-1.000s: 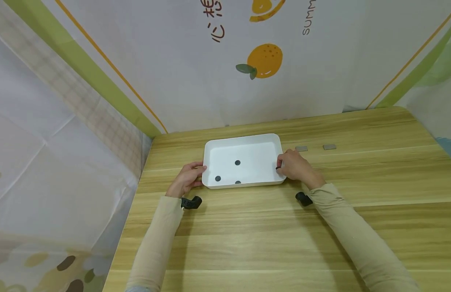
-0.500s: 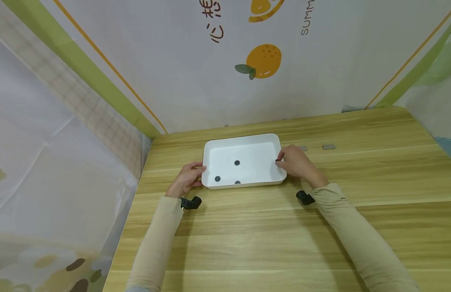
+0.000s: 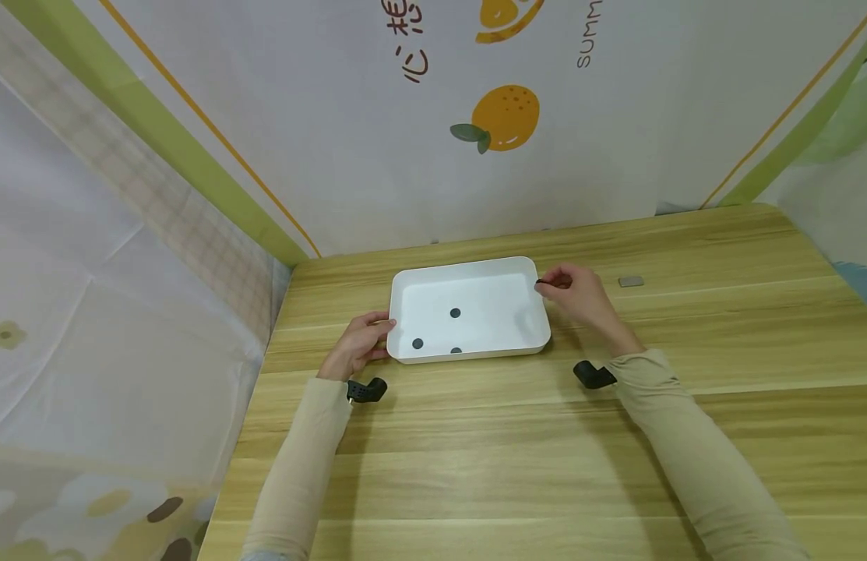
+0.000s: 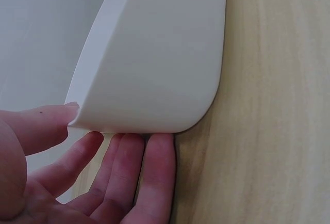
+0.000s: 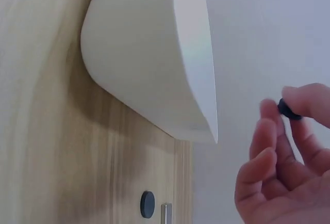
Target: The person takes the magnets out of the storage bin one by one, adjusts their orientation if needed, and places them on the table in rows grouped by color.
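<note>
A shallow white tray [image 3: 468, 266] lies on the table, with several small dark round discs [image 3: 456, 313] on its floor. My left hand [image 3: 358, 343] holds the tray's left end, thumb [image 4: 51, 123] at the rim and fingertips against the outer wall. At the tray's far right corner, my right hand [image 3: 576, 294] pinches a black disc [image 5: 289, 109] between thumb and fingers, at rim height. In the right wrist view another black disc [image 5: 147, 204] and a grey metallic bar [image 5: 166, 213] lie on the table beyond the tray.
To the right of the right hand, a flat grey rectangular piece [image 3: 631, 281] lies on the wooden table [image 3: 475, 460]. A printed cloth [image 3: 377, 156] hangs along the table's back edge, and another cloth [image 3: 125, 312] at the left.
My right hand has moved back along the tray's right side with the disc, now covering one of the two grey pieces. The left hand keeps its place.
</note>
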{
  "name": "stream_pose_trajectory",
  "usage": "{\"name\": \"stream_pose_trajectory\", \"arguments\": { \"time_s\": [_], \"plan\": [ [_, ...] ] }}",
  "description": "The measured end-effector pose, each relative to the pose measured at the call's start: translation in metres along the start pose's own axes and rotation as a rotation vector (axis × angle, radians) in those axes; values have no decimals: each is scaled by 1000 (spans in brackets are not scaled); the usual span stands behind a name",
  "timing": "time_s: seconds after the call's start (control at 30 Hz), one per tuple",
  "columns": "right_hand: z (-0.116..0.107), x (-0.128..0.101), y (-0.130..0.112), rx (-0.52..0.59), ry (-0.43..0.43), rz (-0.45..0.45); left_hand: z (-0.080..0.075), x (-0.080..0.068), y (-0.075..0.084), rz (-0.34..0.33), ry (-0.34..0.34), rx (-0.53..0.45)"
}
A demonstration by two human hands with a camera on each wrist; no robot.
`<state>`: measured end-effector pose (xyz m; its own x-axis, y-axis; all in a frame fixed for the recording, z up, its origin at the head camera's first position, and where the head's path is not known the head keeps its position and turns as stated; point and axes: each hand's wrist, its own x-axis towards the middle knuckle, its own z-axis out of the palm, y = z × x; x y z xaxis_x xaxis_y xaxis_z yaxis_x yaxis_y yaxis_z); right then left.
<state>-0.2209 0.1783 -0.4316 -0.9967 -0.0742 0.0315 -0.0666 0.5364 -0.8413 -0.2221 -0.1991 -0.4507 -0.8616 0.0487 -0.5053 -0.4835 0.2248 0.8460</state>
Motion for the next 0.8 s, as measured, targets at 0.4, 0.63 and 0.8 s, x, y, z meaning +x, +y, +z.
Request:
{"name": "stream_pose_trajectory", "arguments": {
  "time_s": [0.4, 0.63, 0.8],
  "plan": [
    [-8, -2, 9, 140, -12, -29, -1, -1, 1, 0, -2, 14],
    [-14, -4, 20, 160, -46, -47, -1, 0, 0, 14, -17, 3],
    [-19, -6, 27, 144, -62, -49, -1, 0, 0, 13, -12, -5]
  ]
}}
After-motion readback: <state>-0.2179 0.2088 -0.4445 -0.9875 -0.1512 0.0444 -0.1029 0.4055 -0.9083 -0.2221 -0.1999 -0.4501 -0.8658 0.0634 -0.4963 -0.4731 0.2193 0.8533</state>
